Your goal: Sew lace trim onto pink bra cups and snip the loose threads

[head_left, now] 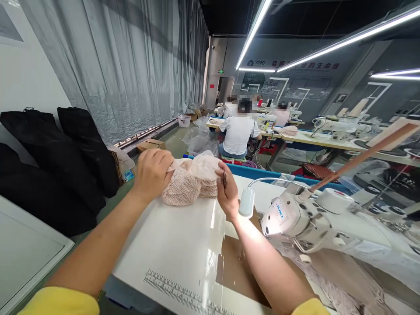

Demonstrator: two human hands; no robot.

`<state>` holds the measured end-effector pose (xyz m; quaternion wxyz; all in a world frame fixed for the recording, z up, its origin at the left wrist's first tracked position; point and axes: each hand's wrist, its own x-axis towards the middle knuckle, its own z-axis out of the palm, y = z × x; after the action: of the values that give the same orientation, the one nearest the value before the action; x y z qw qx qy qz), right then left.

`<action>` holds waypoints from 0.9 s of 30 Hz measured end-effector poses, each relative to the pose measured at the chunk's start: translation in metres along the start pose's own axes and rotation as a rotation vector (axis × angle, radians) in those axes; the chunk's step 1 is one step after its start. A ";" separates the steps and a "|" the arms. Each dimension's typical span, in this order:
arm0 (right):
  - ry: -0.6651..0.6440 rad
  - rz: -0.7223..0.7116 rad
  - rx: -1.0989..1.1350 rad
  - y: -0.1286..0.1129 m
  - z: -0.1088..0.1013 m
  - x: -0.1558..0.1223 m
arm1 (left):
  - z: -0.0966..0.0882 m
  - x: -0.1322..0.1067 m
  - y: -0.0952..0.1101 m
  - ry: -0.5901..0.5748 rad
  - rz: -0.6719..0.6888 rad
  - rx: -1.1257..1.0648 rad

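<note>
My left hand (154, 173) is closed on the edge of a beige patterned fabric piece (182, 190), which hangs in folds over the far end of the sewing table (170, 236). My right hand (227, 188) pinches the right side of a sheer whitish fabric piece (206, 165). A small dark metal tool (224, 178) lies against its fingers; its kind is not clear. Beneath the sheer piece, more folded beige fabric (208, 189) shows in layers. The fingertips of my left hand are partly hidden behind the cloth.
To the right stands a white sewing machine (288, 214) with a small lamp (246, 202) and mauve fabric (341, 280) below. A printed ruler (183, 291) runs along the near table edge. Ahead, a person in a white shirt (239, 133) sits at another table. Black covered items (82, 148) stand left.
</note>
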<state>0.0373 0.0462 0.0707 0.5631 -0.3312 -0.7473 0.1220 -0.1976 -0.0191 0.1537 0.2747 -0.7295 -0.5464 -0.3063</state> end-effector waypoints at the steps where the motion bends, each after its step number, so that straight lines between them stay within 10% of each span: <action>1: -0.016 -0.009 -0.050 0.010 0.004 0.008 | 0.011 0.008 -0.003 -0.020 0.029 -0.036; 8: -0.360 0.077 -0.196 0.056 0.005 -0.022 | 0.117 -0.021 0.004 -0.412 0.044 -0.233; 16: -0.686 0.160 -0.398 -0.013 -0.115 -0.120 | 0.118 -0.026 0.000 -0.289 0.134 -0.399; 21: -0.402 0.433 -0.655 -0.027 -0.213 -0.179 | 0.101 -0.054 0.018 -0.324 0.138 -0.491; 27: -0.002 0.569 -0.869 -0.007 -0.302 -0.223 | 0.083 -0.095 0.097 -0.745 0.034 -0.687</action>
<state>0.3461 -0.1578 0.0069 0.3174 -0.7243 -0.6099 -0.0508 -0.1127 -0.0423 0.0218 -0.1900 -0.8462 -0.4631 -0.1828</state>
